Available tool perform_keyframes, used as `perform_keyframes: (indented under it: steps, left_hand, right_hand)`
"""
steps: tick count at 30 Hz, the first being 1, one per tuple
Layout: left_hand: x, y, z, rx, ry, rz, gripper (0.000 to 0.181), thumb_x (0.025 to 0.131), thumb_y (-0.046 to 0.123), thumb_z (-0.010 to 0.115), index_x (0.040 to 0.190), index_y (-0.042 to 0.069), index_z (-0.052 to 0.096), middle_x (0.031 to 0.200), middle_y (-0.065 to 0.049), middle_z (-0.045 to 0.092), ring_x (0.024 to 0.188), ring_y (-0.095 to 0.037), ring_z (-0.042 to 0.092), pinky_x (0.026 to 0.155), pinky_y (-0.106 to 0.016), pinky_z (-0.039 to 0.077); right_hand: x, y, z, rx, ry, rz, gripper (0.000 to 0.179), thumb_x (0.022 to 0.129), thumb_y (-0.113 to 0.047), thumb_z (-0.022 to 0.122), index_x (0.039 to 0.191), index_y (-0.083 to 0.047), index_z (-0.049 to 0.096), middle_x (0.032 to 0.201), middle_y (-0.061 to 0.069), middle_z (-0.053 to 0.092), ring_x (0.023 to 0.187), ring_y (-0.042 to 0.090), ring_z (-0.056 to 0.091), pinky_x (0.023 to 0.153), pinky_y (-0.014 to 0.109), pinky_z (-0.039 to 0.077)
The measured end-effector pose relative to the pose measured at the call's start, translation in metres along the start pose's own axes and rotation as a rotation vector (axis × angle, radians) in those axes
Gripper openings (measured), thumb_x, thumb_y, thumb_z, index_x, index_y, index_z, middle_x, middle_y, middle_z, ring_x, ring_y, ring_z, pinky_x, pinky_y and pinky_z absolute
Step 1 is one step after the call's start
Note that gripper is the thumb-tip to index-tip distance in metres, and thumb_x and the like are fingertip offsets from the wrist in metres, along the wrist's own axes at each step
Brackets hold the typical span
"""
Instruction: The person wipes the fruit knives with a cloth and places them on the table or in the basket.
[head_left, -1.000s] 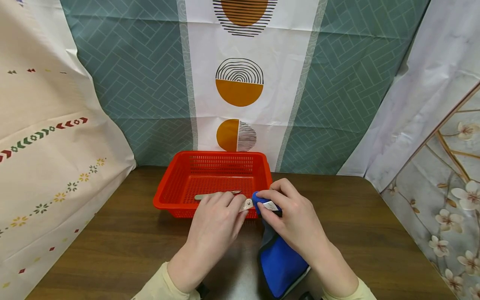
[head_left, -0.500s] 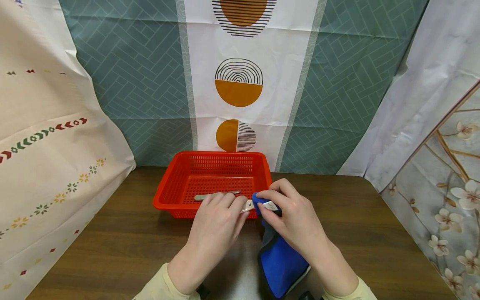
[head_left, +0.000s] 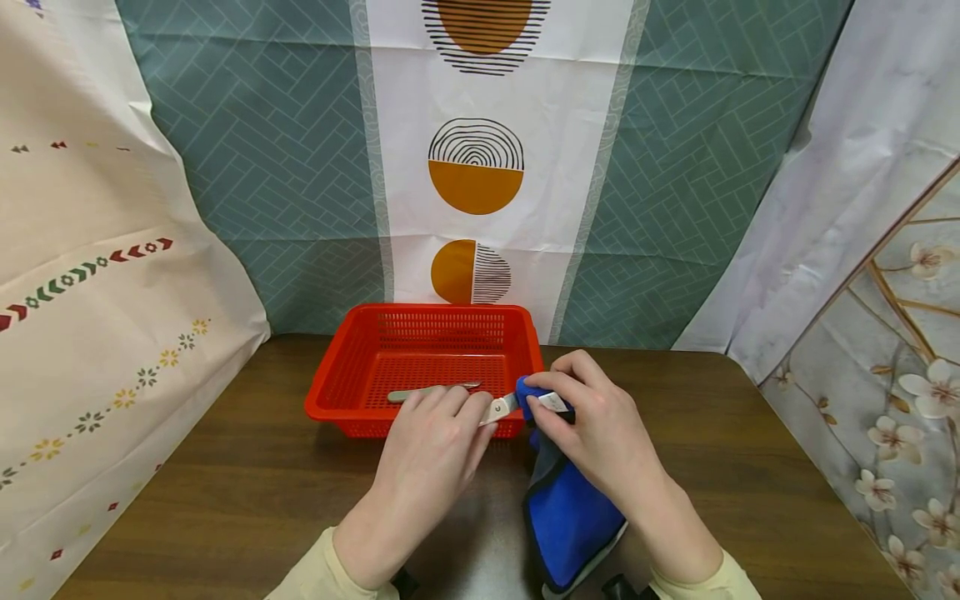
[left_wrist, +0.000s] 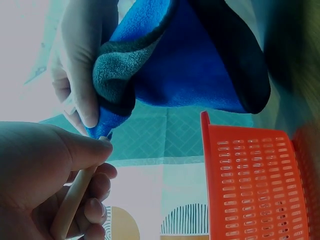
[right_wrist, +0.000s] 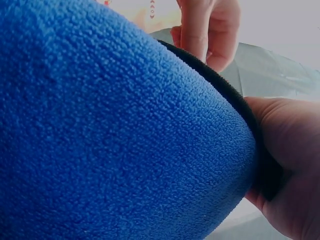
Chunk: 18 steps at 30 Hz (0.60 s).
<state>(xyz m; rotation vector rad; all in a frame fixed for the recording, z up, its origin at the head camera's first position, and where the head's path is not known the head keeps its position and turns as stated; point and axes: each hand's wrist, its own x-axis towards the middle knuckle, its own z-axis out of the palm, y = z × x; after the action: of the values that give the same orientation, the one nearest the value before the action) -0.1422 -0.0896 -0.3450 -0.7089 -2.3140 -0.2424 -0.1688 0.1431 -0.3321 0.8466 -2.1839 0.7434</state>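
My left hand (head_left: 435, 442) grips the cream handle of what looks like a folding knife (head_left: 497, 409), with a rivet near the handle's end. In the left wrist view the handle (left_wrist: 72, 205) runs between thumb and curled fingers. My right hand (head_left: 600, 425) pinches a folded corner of a blue cloth (head_left: 570, 517) around the metal blade, a short strip of which shows beside the rivet; the rest of the blade is hidden. The cloth has a grey underside, a dark border and a white label, and hangs below the right hand. It fills much of the right wrist view (right_wrist: 115, 125).
A red plastic basket (head_left: 442, 309) stands just beyond the hands at the back of the brown wooden table (head_left: 712, 467). In it lies a slim tool with a pale green handle (head_left: 408, 395) and a metal tip. Patterned fabric (head_left: 300, 167) hangs behind and at both sides.
My right hand has slid a little to the right and up with the cloth, away from the handle, baring a short strip of blade. The left hand keeps its hold almost in place.
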Motion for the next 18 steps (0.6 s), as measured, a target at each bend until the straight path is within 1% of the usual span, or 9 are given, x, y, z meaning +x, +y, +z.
perform_keyframes:
  steps: [5,12,18]
  left_hand:
    - [0.000,0.000,-0.001,0.000,-0.015,-0.010,0.042,0.090,0.027,0.094,0.124,0.010,0.077,0.101,-0.006,0.077,0.089,-0.026,0.070,0.083,-0.044,0.058]
    - [0.001,0.001,-0.002,0.000,-0.020,-0.019,0.042,0.090,0.027,0.094,0.125,0.009,0.078,0.103,-0.006,0.078,0.091,-0.026,0.071,0.085,-0.045,0.058]
    - [0.001,0.001,-0.002,-0.012,-0.026,-0.028,0.043,0.090,0.028,0.094,0.126,0.010,0.078,0.105,-0.006,0.079,0.091,-0.025,0.071,0.087,-0.045,0.059]
  right_hand:
    - [0.000,0.006,-0.003,-0.010,0.011,0.014,0.027,0.088,-0.004,0.092,0.113,-0.012,0.084,0.108,0.002,0.064,0.080,0.010,0.064,0.065,0.028,0.060]
    - [0.001,0.012,-0.008,-0.020,0.003,0.069,0.027,0.090,-0.004,0.091,0.115,-0.012,0.085,0.108,0.000,0.064,0.085,0.010,0.063,0.067,0.027,0.060]
    - [0.001,0.018,-0.013,-0.037,0.022,0.110,0.029,0.090,-0.002,0.090,0.116,-0.013,0.085,0.108,0.000,0.064,0.086,0.011,0.062,0.067,0.030,0.060]
